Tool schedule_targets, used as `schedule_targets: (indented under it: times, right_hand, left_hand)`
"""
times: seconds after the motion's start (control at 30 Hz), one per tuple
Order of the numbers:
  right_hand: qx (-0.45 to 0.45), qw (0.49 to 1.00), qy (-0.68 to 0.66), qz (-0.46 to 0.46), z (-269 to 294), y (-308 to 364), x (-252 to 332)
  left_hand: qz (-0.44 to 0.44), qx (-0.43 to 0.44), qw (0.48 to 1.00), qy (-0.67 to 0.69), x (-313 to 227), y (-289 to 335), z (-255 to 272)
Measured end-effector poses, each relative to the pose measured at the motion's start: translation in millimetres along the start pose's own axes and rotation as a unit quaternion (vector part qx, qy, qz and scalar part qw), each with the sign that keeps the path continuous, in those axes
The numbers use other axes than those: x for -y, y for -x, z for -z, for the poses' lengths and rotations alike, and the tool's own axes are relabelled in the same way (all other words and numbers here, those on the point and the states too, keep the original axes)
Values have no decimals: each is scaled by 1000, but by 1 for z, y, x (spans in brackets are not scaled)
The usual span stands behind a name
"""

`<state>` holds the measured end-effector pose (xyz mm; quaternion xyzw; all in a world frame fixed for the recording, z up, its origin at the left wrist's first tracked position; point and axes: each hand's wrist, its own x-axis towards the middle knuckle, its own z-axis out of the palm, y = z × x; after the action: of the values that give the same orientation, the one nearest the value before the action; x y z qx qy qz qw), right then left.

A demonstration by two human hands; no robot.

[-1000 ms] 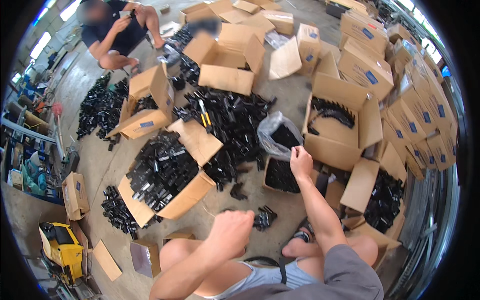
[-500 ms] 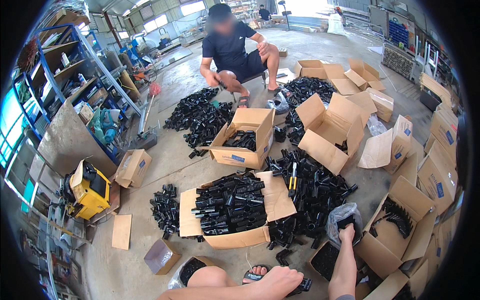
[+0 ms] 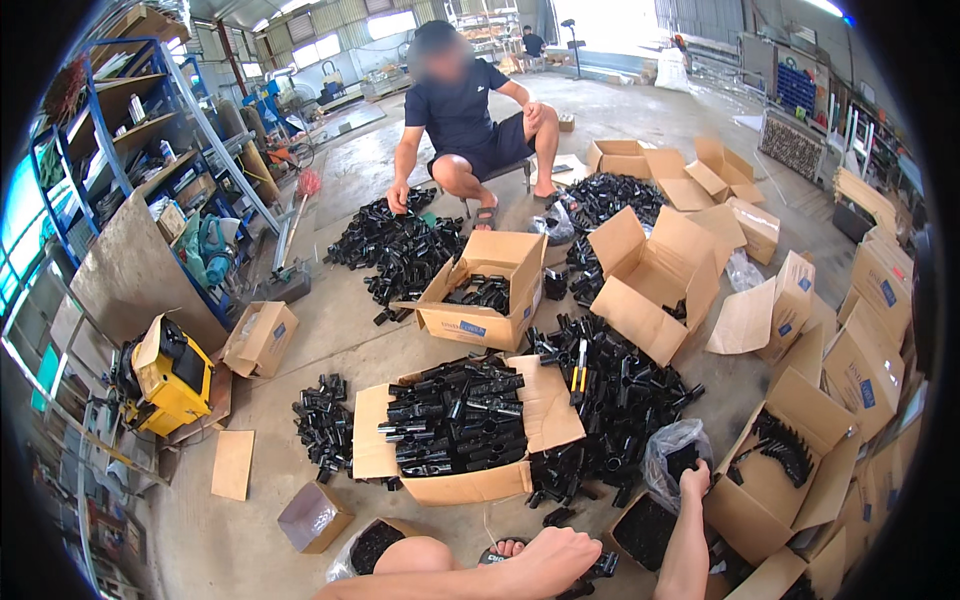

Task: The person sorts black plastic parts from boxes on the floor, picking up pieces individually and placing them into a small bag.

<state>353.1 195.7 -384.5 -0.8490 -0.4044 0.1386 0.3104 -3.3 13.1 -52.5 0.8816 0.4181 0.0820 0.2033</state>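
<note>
My left hand [image 3: 562, 556] is closed around a black pipe fitting [image 3: 604, 566], whose end sticks out past the fingers above the floor. Farther right, my right hand [image 3: 693, 479] reaches into the mouth of a clear plastic bag [image 3: 660, 452] with black contents. Its visible fingers are curled, while the fingertips and whatever they hold are hidden. Beside that bag stands a carton [image 3: 618, 540] filled with small black pieces [image 3: 643, 525]. In front of me, black fittings are stacked in an open carton [image 3: 470, 487], with a loose pile of fittings [image 3: 610, 440] to its right.
Across from me a seated person [image 3: 465, 110] reaches to another fittings pile [image 3: 390, 245]. An open carton [image 3: 480, 327] holds more fittings. A yellow-handled cutter [image 3: 578, 372] lies on the near pile. Cartons [image 3: 858, 375] crowd the right; a yellow machine [image 3: 178, 385] stands left.
The other person's hand has lowered from beside the knee onto the pile. My right hand has shifted slightly at the bag. My left hand still grips the fitting.
</note>
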Motion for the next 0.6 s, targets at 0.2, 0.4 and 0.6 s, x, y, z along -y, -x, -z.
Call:
schedule_targets:
  times: [0.2,0.4,0.6]
  right_hand:
    - [215,820,-498,-182,85,61,62]
    - [247,815,-522,-45,187,171,159]
    - [237,864,-410,172,250,249,225]
  left_hand:
    - [32,40,999,9,7,3,3]
    - [26,13,1000,5,9,4,7]
    - [44,-24,999,3,6,13,20]
